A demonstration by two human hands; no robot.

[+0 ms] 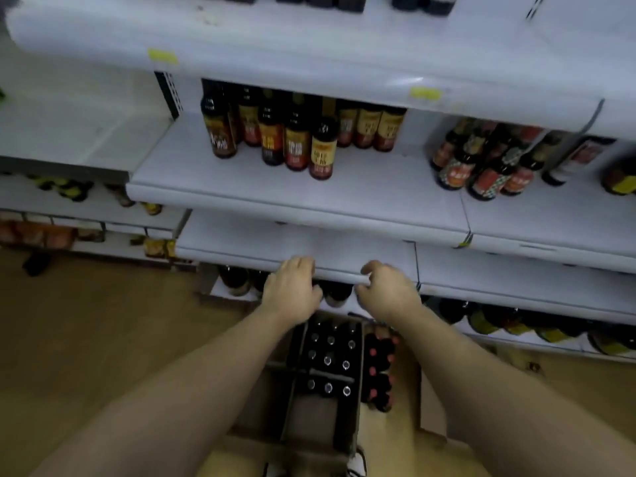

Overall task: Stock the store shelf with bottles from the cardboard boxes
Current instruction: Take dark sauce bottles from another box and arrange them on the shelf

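Fingers (301, 265) of the left hand (292, 290) bend over the front lip of the lower shelf (241, 242), and the right hand (387, 290) curls at the same lip; I cannot tell whether either grips anything. The cardboard box (354, 418) lies on the floor straight below, between the forearms. Its bottles (328, 359) stand upright, caps up, about equally near both hands.

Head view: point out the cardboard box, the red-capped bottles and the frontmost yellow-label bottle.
cardboard box (309, 421), head view, bare inner wall
red-capped bottles (378, 370), head view, middle of cluster
yellow-label bottle (323, 151), head view, its label
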